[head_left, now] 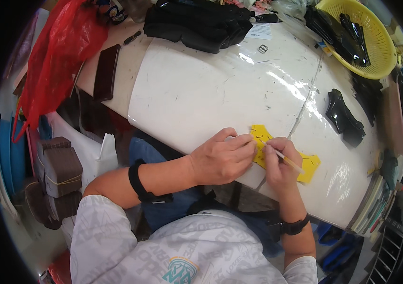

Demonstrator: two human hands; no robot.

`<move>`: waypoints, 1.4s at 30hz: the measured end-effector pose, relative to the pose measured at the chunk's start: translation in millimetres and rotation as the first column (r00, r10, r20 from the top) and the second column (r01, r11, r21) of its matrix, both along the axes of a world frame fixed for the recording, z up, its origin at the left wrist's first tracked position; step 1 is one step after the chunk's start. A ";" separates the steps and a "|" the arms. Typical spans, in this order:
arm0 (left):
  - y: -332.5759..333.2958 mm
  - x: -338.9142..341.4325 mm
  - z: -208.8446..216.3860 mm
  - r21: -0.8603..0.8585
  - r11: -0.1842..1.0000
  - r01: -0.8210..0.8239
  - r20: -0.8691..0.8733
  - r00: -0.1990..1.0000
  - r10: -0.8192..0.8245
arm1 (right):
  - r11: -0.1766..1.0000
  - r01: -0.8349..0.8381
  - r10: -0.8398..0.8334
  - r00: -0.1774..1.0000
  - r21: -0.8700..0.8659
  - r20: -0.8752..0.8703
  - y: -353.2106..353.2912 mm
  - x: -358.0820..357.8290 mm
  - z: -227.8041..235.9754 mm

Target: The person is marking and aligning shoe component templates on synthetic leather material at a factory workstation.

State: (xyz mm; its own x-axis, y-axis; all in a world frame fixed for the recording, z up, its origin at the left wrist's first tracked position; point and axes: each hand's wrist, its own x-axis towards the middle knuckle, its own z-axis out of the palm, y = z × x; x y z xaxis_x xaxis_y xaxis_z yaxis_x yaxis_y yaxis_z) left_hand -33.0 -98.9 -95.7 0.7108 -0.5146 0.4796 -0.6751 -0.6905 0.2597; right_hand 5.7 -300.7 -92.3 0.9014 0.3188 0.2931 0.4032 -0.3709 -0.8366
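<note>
A flat yellow template with short dark marks or slots lies near the front edge of the white table. My left hand is closed at its left edge, the curled fingertips pressing on the yellow piece. What lies under those fingers is hidden. My right hand grips a slim pen with a pale, clear barrel, its tip down on the yellow surface between both hands. The right hand covers the middle of the template.
Glossy black pieces lie to the right. A yellow basket holds more black strips at the far right. Stacked black material sits at the back. A phone, a red plastic bag and banded brown bundles are left.
</note>
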 end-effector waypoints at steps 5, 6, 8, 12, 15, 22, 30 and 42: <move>-1.8 2.3 -4.5 -0.068 0.998 0.010 0.019 1.000 -0.009 | 0.998 -0.017 0.017 1.000 -0.053 0.006 2.3 0.8 0.2; -2.1 2.3 -5.0 -0.062 0.998 0.008 0.028 1.000 -0.006 | 0.998 -0.016 0.016 1.000 -0.068 -0.001 2.1 0.7 0.5; -2.2 2.0 -5.6 -0.057 0.998 0.004 0.036 0.999 -0.002 | 0.996 -0.018 0.017 1.000 -0.083 -0.009 2.6 1.1 -0.4; -2.2 2.0 -5.1 -0.047 0.999 0.002 0.033 0.999 -0.001 | 0.995 -0.028 0.032 0.999 -0.093 0.039 4.4 3.5 -2.1; -1.8 1.7 -5.6 -0.041 0.999 0.003 0.030 1.000 -0.001 | 0.992 -0.040 0.045 0.998 -0.118 0.037 3.5 4.3 -1.2; -2.9 1.7 -6.0 -0.049 0.999 0.002 0.020 1.000 -0.001 | 0.990 -0.046 0.051 0.998 -0.133 0.033 2.8 4.2 0.5; -2.2 2.3 -4.9 -0.041 0.999 0.007 0.018 1.000 -0.007 | 0.991 0.033 -0.019 0.994 -0.129 0.104 2.9 2.9 -5.0; -0.6 2.8 1.1 -0.044 0.999 0.010 -0.074 0.997 -0.013 | 0.990 0.044 -0.031 0.995 -0.135 0.099 2.7 2.5 -5.2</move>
State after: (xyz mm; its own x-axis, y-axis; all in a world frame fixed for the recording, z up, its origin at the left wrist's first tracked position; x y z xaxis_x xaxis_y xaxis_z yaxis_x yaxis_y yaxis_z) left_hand -30.2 -99.5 -94.7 0.7392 -0.5028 0.4480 -0.6609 -0.6696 0.3389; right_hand 8.3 -298.0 -97.6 0.8832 0.3284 0.3348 0.4629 -0.4956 -0.7349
